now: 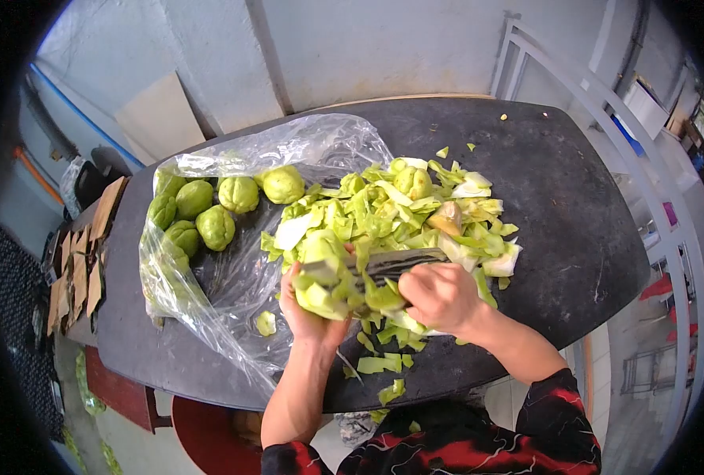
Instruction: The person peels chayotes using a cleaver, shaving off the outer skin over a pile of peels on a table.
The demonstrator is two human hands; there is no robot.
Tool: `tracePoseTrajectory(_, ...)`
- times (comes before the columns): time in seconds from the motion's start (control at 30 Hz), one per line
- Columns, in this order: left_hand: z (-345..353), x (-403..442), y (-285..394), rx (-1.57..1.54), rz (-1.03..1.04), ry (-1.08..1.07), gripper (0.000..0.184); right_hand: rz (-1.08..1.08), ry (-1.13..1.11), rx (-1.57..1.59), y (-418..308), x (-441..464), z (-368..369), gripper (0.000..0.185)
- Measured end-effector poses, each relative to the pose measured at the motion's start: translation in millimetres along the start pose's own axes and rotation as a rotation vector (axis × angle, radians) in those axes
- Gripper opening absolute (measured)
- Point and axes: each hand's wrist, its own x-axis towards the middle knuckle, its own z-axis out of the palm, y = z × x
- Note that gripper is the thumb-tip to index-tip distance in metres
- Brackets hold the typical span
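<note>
Left hand (311,318): fingers cupped round green squash (320,273), above the peelings (368,214), inboard of table's (558,214) near edge. Right hand (441,294): fist closed on knife (403,260), handle hidden, blade reaching toward squash, motion-blurred. Plastic bag (237,340) with whole squashes (216,228) crowds left side. Bare tabletop shows between peelings and right edge; railing (679,237) just beyond.
</note>
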Motion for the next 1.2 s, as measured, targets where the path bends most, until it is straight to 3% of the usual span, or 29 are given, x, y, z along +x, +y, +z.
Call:
tracePoseTrajectory(0.13,-8,5,3,-0.057,-0.03,-0.141,0.062,-0.19,0.086,-0.033,-12,-4,2,0.012)
tracePoseTrajectory(0.27,-7,-2,-1,-0.066,-0.069,-0.196,0.064,-0.233,0.1,-0.068,-17,-6,6,0.012)
tracePoseTrajectory(0.47,-8,-3,-3,0.011,-0.055,-0.192,0.063,-0.226,0.104,-0.009,-21,-4,1,0.019)
tracePoseTrajectory(0.63,-23,1,-3,0.037,-0.095,-0.223,0.068,-0.177,0.102,-0.023,-11,-5,7,0.012)
tracePoseTrajectory(0.7,-18,0,-5,0.08,0.045,-0.091,0.069,-0.053,0.072,0.024,1,-6,14,0.015)
tracePoseTrajectory(0.87,-15,1,3,0.132,0.049,-0.073,0.064,-0.057,0.064,0.039,-2,-7,7,0.013)
tracePoseTrajectory(1.0,-14,-5,7,0.122,0.023,-0.196,0.064,0.057,-0.04,-0.036,18,-8,7,0.012)
tracePoseTrajectory(1.03,-9,-5,9,0.037,-0.025,-0.24,0.064,0.057,-0.032,-0.044,15,-7,5,0.012)
tracePoseTrajectory(1.07,2,-8,2,0.16,0.059,-0.097,0.07,0.028,-0.025,-0.014,10,-7,1,0.012)
tracePoseTrajectory(1.1,0,-5,1,0.152,0.061,-0.093,0.07,0.007,-0.025,0.025,5,-6,-3,0.012)
tracePoseTrajectory(1.2,-10,-2,5,0.18,-0.004,-0.181,0.072,-0.096,0.04,0.088,-11,-2,-9,0.012)
